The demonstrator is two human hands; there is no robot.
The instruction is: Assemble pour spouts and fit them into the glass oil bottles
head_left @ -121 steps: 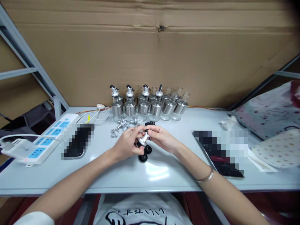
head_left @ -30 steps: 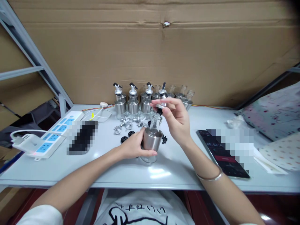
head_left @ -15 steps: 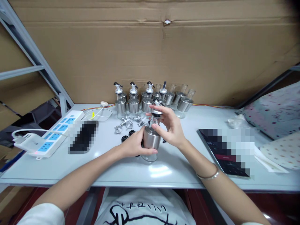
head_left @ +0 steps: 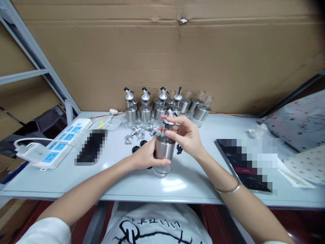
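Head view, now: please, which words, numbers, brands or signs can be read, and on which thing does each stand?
"00": on the dark-screened device at right; what follows is pixelated.
Red button on that screen: label too blurred to read.
White shirt: black writing, not legible with certainty.
Held bottle: no text visible.

Both hands (head_left: 144, 156) (head_left: 187, 135) curled, right higher.

Bottles (head_left: 145, 115) stand in rows behind loose silvery parts (head_left: 140, 134) on a bench (head_left: 193, 184) in what appears to be a small workshop, backed by cardboard (head_left: 122, 51), a metal frame (head_left: 31, 51) upper left.
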